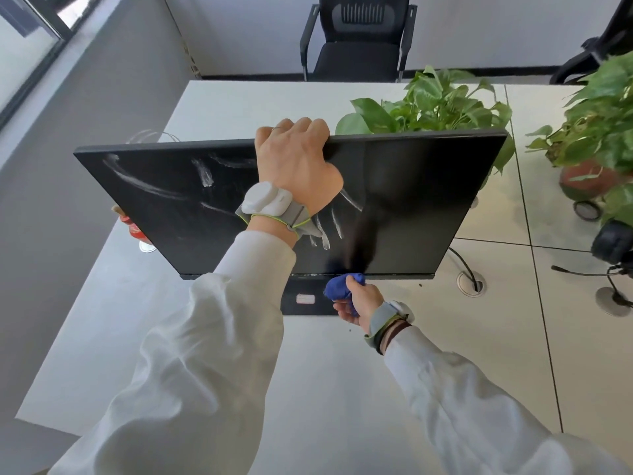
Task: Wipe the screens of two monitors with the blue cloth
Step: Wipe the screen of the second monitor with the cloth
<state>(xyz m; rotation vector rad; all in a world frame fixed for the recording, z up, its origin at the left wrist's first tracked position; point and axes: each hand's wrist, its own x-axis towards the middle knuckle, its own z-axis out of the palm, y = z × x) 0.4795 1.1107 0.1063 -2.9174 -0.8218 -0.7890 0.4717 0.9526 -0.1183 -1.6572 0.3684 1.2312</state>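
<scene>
White desk (308,389), top split by seams into panels. Past the far edge: black office chair (358,39), mesh back. On the desk, right half: leafy green plant (435,101); further right, second plant (603,108) in a reddish pot (582,174) (pot mostly hidden by leaves). Nearer, at the right edge: black headset (613,241) with boom mic, just beside a round grey stand base (613,301). Round cable grommet (471,284) in the desk, dark cable (460,258) running into it. Far left: red-and-white item (132,228), too hidden to identify. Window (20,39) top left.
</scene>
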